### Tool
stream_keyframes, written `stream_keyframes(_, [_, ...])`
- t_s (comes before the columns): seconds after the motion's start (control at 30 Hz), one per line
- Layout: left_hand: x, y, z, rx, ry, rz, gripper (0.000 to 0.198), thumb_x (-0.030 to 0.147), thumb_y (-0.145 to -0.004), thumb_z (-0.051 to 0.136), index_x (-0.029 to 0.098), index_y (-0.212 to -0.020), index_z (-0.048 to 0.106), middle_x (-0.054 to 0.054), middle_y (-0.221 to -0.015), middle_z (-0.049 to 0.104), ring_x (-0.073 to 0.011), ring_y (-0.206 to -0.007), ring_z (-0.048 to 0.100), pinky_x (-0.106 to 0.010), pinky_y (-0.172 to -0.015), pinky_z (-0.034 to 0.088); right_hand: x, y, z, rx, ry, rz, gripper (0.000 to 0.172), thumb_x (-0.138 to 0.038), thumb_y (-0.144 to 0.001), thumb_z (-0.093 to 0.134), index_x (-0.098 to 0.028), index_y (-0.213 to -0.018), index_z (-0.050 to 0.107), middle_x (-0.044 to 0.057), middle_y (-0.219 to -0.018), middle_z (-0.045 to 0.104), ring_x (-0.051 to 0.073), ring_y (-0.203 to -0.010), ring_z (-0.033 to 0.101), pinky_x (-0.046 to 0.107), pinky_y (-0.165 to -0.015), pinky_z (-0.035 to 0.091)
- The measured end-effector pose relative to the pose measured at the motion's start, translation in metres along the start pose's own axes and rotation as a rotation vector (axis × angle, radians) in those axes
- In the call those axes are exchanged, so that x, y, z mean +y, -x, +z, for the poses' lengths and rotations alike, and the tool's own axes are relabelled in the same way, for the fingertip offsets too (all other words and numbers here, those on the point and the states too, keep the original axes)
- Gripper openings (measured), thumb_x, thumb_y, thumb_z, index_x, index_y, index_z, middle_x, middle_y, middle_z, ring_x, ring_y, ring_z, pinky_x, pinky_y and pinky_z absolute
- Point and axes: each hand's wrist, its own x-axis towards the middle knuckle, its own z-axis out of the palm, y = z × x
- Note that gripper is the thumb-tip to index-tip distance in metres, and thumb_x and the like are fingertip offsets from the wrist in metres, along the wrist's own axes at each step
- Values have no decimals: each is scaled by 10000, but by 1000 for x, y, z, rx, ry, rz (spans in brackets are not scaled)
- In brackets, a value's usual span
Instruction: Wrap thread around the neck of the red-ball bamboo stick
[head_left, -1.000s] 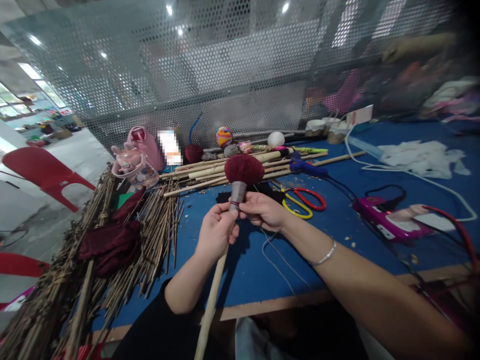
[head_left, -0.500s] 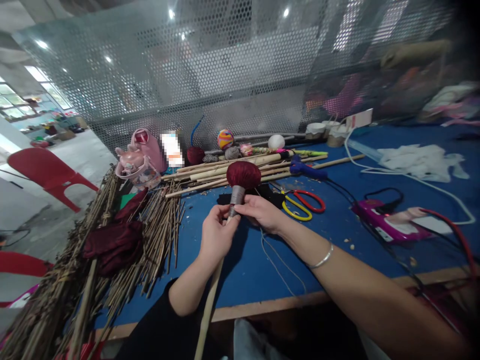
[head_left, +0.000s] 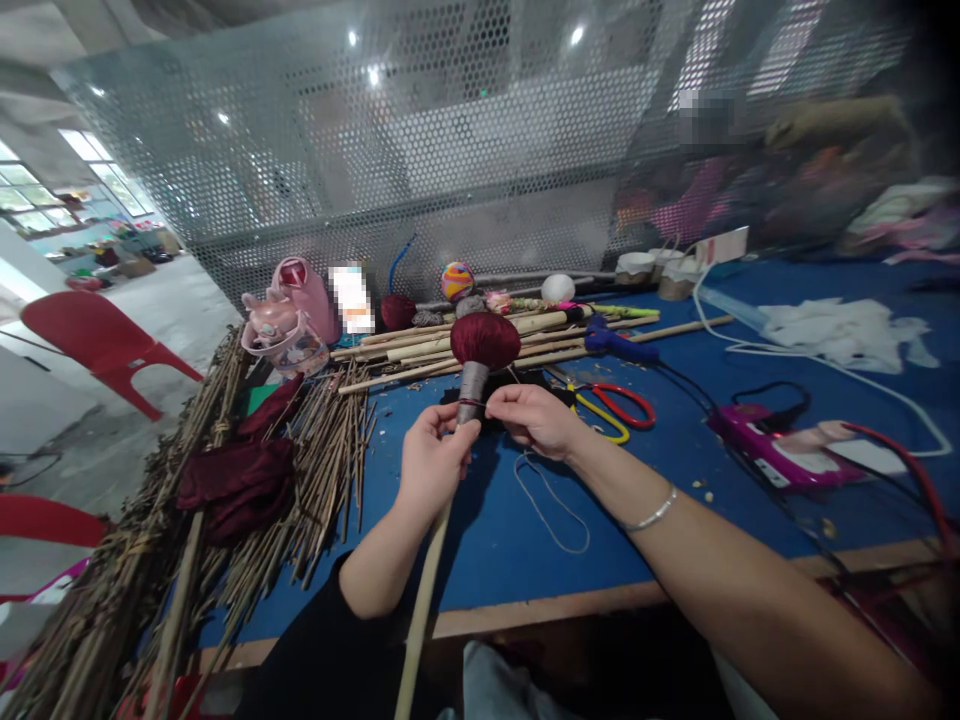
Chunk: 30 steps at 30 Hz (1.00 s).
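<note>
My left hand (head_left: 429, 465) is closed around a pale wooden stick (head_left: 422, 620), just at the lower end of its grey thread-wrapped neck (head_left: 472, 383). A round head covered in dark red cloth (head_left: 485, 340) tops the stick, which stands tilted over the table edge. Around the grey wrapping runs a thin dark thread (head_left: 472, 403). Close to the right of the neck, my right hand (head_left: 538, 422) pinches that thread between thumb and forefinger. Below this hand, a loop of thin grey string (head_left: 553, 540) hangs or lies over the blue tabletop.
Yellow-and-red-handled scissors (head_left: 622, 405) lie beyond my right hand, near a blue glue gun (head_left: 619, 343). A purple power strip (head_left: 780, 455) with cables is at right. Wooden sticks (head_left: 420, 348) lie behind; bundled twigs (head_left: 330, 480) and dark red cloth (head_left: 236, 490) lie left.
My right hand has drawn back slightly to the right from the neck, with the dark thread now stretched to its fingertips. The grey string loop has shifted. My left hand keeps its hold.
</note>
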Motion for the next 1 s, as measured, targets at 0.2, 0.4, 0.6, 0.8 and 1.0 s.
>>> stream_keyframes(0.2, [2,0,0,-129,223,-68,373,313,-636,702,137,-900,506,43,-598,532,-16,-368,371,-127,-299,246,2,0,2,-56,-15,-56,267,-376,-688,656,-151,-685,512,-107,-388,313,17,-298,189,156,-296,135])
stream_keyframes(0.4, [0,-2,1,-281,326,-253,294,353,-685,657,131,-827,526,-10,-659,591,-9,-362,389,-121,-303,261,3,0,-3,-162,-117,15,337,-382,-682,664,-131,-869,540,-102,-434,353,8,-318,139,163,-310,82])
stream_keyframes(0.6, [-15,-3,3,-122,-74,-165,335,417,-721,608,147,-897,516,-12,-711,584,-44,-402,474,-158,-348,354,13,-4,2,-61,67,98,325,-413,-678,649,-138,-620,486,-108,-356,266,21,-301,155,174,-293,95])
stream_keyframes(0.8, [-16,-6,3,-93,-55,-38,336,386,-697,635,171,-903,480,79,-549,460,-22,-351,354,-142,-326,249,16,-4,4,-79,159,27,341,-479,-748,564,-141,-767,527,-106,-413,270,33,-320,172,181,-306,104])
stream_keyframes(1.0, [-4,-20,-13,25,90,-25,347,395,-680,634,166,-865,450,52,-635,511,-13,-354,339,-138,-305,211,-40,30,11,-226,567,-65,272,-401,-761,568,-134,-717,582,-29,-553,473,57,-471,371,181,-453,296])
